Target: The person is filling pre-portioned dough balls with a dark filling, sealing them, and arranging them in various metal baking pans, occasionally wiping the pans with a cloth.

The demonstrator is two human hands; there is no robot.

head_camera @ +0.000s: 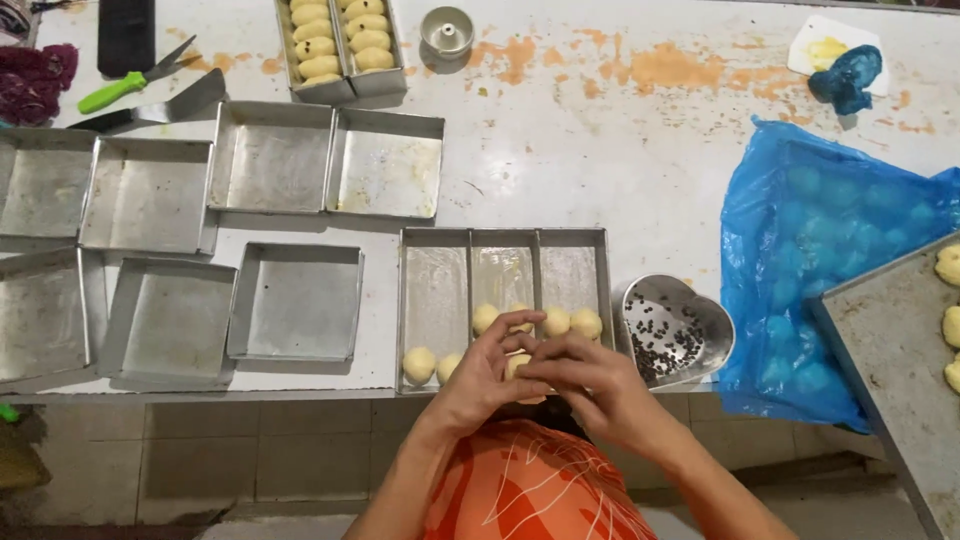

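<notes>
Both my hands meet at the table's near edge, over the front of a three-lane metal baking tin (503,236). My left hand (487,378) and my right hand (588,380) together pinch one pale dough ball (517,363) between the fingers. Several more dough balls (571,322) lie in the tin's lanes, two of them at the front of the left lane (419,364). Just right of my right hand stands a heart-shaped metal tin (682,332) holding small dark bits.
Several empty square tins (296,301) cover the table's left side. Filled loaf tins (340,45) and a small fluted mould (447,32) stand at the back. Right: blue plastic sheet (830,250), a tray (890,340) with dough pieces. Scissors (130,82) and a scraper (165,108) far left.
</notes>
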